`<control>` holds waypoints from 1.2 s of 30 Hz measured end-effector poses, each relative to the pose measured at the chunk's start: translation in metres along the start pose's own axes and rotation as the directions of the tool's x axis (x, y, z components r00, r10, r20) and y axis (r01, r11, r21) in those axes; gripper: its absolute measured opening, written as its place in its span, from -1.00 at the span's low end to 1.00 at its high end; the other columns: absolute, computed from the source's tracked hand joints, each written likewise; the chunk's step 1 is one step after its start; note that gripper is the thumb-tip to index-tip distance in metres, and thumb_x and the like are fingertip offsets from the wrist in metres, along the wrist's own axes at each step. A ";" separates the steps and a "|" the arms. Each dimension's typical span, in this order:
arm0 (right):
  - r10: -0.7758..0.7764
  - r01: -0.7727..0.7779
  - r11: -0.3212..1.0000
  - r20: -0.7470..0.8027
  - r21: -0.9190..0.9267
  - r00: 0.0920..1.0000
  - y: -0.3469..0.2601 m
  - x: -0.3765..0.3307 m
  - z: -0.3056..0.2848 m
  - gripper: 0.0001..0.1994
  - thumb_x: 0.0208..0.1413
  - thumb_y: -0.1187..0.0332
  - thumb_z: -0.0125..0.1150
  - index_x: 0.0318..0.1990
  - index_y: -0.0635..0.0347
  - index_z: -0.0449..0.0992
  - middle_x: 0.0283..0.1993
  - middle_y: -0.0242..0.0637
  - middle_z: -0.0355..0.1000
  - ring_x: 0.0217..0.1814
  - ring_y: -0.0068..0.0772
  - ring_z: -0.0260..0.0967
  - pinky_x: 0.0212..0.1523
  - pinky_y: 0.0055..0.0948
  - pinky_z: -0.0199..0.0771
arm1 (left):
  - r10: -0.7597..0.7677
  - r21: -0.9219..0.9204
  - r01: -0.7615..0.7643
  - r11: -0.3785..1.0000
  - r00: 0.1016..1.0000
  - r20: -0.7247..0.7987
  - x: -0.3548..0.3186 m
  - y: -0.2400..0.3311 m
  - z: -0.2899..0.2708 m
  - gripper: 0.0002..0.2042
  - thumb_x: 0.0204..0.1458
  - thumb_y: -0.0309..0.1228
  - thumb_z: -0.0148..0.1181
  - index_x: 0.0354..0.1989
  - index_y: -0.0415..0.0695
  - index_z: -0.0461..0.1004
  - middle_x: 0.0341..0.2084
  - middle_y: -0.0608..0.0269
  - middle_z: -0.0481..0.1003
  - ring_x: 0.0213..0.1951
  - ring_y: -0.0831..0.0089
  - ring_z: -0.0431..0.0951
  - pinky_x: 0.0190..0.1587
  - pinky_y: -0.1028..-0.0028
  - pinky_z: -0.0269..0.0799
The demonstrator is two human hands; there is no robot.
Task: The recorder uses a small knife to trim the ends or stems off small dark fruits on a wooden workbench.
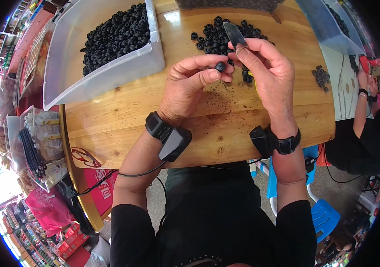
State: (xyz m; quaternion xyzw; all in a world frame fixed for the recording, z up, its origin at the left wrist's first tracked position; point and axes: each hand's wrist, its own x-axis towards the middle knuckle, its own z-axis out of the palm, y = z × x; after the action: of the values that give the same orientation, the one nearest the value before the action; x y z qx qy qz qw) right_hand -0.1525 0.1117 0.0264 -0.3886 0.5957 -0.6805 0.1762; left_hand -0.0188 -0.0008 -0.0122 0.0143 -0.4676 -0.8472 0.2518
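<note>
Wooden tabletop, dusted with dark crumbs, at a crowded market stall: I work over it with both hands raised. My left hand is pinched shut on one small black bead, thumb and forefinger clamped around it, just above the board. My right hand is closed on a short knife, its blade pointing up and away, tip just beside the bead. To do this well, I judge, the bead must sit firm between the fingertips with the blade edge turned off my thumb. A loose heap of beads lies just behind my hands, close enough to scatter if I slip. A white bin heaped with more stands at my left; a smaller cluster sits well apart at right, near another person's arm.
</note>
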 end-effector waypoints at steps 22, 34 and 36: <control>0.046 -0.047 0.999 0.029 0.023 0.999 -0.004 0.001 -0.002 -0.80 0.18 0.54 0.16 -0.06 0.40 0.51 -0.13 -0.24 0.53 -0.19 -0.49 0.53 -0.16 -0.62 0.51 | 0.504 0.732 0.035 -0.681 0.747 0.434 0.011 0.153 -0.006 -0.77 -0.05 -0.49 0.29 -0.18 -0.19 0.56 -0.24 0.12 0.55 -0.29 0.16 0.55 -0.26 0.37 0.44; 0.021 -0.001 0.985 -0.110 0.175 0.994 0.000 0.013 -0.015 -0.84 0.19 0.49 0.17 -0.13 0.38 0.55 -0.20 -0.28 0.55 -0.23 -0.55 0.53 -0.25 -0.64 0.55 | 0.276 0.963 -0.244 -0.116 0.923 0.267 -0.008 -0.008 0.034 -0.73 -0.14 -0.56 0.27 -0.20 -0.21 0.52 -0.34 0.14 0.48 -0.29 0.12 0.49 -0.23 0.28 0.43; 0.023 -0.001 0.985 -0.123 0.175 0.992 0.000 0.014 -0.019 -0.83 0.19 0.49 0.17 -0.11 0.38 0.54 -0.17 -0.25 0.54 -0.23 -0.53 0.52 -0.23 -0.61 0.55 | 0.237 0.961 -0.249 -0.122 0.933 0.272 -0.003 -0.013 0.022 -0.70 -0.15 -0.54 0.28 -0.16 -0.21 0.50 -0.31 0.12 0.49 -0.26 0.10 0.48 -0.19 0.26 0.42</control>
State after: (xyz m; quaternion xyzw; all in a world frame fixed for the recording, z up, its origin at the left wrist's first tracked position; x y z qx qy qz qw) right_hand -0.1752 0.1142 0.0316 -0.3246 0.5462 -0.7519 0.1762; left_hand -0.0272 0.0236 -0.0112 0.1030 -0.9288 -0.1756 0.3098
